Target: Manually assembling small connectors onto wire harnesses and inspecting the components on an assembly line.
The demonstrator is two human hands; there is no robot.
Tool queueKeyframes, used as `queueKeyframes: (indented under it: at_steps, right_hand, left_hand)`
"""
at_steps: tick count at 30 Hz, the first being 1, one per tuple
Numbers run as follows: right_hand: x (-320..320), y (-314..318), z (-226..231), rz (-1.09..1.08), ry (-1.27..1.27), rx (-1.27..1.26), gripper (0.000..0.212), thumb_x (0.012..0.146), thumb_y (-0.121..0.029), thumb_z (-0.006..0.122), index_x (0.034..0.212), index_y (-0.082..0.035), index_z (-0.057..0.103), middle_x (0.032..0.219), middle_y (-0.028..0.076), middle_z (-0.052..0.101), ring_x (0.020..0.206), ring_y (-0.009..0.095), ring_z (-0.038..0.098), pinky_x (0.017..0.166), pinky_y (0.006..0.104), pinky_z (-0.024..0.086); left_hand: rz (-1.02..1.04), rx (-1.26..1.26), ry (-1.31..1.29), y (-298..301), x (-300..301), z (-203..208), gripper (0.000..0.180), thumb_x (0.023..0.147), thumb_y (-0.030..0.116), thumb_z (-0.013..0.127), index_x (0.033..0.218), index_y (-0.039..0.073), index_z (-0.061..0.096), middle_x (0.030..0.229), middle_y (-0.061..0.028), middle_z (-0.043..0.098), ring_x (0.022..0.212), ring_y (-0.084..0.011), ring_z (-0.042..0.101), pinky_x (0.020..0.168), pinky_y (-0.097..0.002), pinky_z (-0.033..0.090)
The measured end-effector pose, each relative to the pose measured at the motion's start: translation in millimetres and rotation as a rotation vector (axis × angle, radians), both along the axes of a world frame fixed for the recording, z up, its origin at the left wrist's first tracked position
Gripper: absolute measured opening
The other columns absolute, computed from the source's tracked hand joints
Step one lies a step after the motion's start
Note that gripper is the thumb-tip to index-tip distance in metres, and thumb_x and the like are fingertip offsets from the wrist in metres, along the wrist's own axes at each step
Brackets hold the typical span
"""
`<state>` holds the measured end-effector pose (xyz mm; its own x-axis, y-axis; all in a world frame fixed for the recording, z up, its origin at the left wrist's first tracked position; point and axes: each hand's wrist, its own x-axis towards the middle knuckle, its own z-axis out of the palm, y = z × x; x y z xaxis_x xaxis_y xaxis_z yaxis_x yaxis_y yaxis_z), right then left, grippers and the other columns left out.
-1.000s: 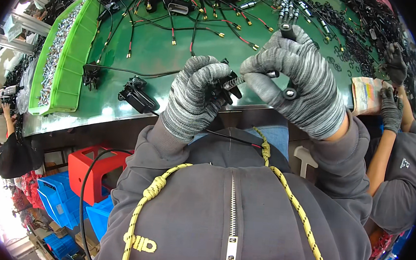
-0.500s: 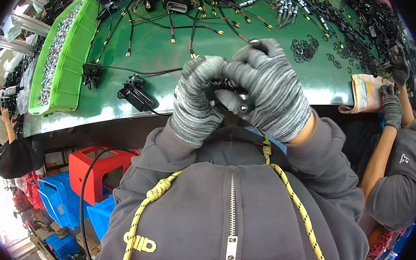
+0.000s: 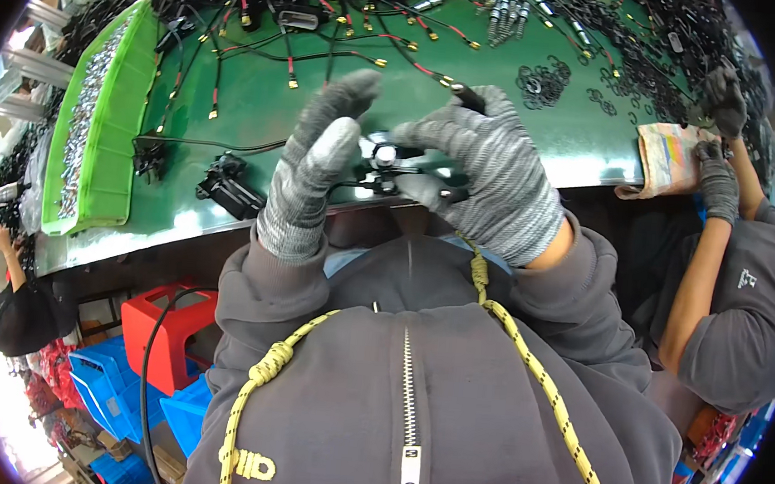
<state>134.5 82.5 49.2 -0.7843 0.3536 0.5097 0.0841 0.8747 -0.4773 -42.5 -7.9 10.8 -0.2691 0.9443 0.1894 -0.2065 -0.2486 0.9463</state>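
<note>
My right hand [image 3: 498, 173], in a grey knit glove, is closed around a black part that looks like a brake lever [image 3: 385, 162]. Shiny metal shows on the side of it facing my left hand. A dark rounded end [image 3: 468, 97] sticks out above the right fingers; the palm hides the middle. My left hand [image 3: 311, 168], gloved alike, is open beside it, thumb and fingers apart and apparently holding nothing. Left of that hand, a black lever-like assembly [image 3: 231, 186] lies at the bench's front edge, close to a smaller black part [image 3: 150, 160] with a cable.
A green bin [image 3: 96, 128] of small metal pieces stands at left on the green bench [image 3: 587, 139]. Black hoses with brass-coloured ends [image 3: 292, 71] and black rings [image 3: 543, 81] lie farther back. A co-worker's gloved hand [image 3: 718, 182] rests by a cloth [image 3: 672, 160] at right.
My left hand has come off the black lever and moved left, its fingers opening. The right hand keeps its grip, and more of the lever's metal shows. The whole view has shifted slightly.
</note>
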Motion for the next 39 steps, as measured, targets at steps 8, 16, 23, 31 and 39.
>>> queueKeyframes:
  at_steps: [8,16,23,31,39]
  right_hand:
    - [-0.2,4.2,-5.3,-0.048,0.026,0.034,0.037,0.063,-0.016,0.073,0.099,-0.013,0.065,0.088,0.004,0.063,0.090,0.025,0.057,0.096,0.0415,0.038]
    - [27.1,41.1,-5.7,-0.180,0.440,-0.188,0.054,0.076,-0.004,0.065,0.125,-0.007,0.043,0.113,0.007,0.056,0.099,0.012,0.052,0.074,0.0252,0.045]
    - [43.2,91.7,6.5,-0.101,0.901,-0.328,0.079,0.077,0.013,0.054,0.144,-0.015,0.022,0.128,0.017,0.046,0.100,0.027,0.059,0.076,0.0346,0.054]
    - [49.2,85.7,-35.4,0.168,0.901,-0.634,0.068,0.077,0.002,0.061,0.138,-0.007,0.034,0.111,0.009,0.053,0.088,0.018,0.053,0.070,0.0326,0.050]
    - [57.5,59.9,-32.1,0.183,0.902,-0.715,0.069,0.074,0.002,0.062,0.138,-0.009,0.036,0.113,0.010,0.050,0.089,0.019,0.050,0.070,0.0336,0.047]
  left_hand:
    - [-0.028,-0.095,-0.071,9.5,19.4,-9.3,0.040,0.084,0.027,0.063,0.115,0.004,0.053,0.100,-0.0042,0.059,0.089,-0.0126,0.056,0.079,-0.0271,0.045]
    - [0.048,-0.001,-0.306,11.5,39.3,-12.0,0.044,0.078,0.015,0.070,0.116,0.012,0.047,0.087,-0.0038,0.056,0.078,-0.0135,0.058,0.067,-0.0263,0.051]
    - [0.053,-0.018,-0.231,10.9,34.7,-16.9,0.042,0.076,0.008,0.067,0.111,0.014,0.045,0.092,-0.0082,0.060,0.071,-0.0106,0.056,0.055,-0.0216,0.048]
    - [-0.016,0.034,-0.329,14.4,26.7,-29.4,0.041,0.078,0.014,0.069,0.112,0.012,0.047,0.092,-0.0099,0.060,0.070,-0.0109,0.056,0.053,-0.0206,0.047]
    - [0.000,0.083,-0.329,11.3,29.0,-22.8,0.039,0.081,0.012,0.068,0.114,0.011,0.047,0.093,-0.0114,0.060,0.075,-0.0155,0.062,0.055,-0.0233,0.053]
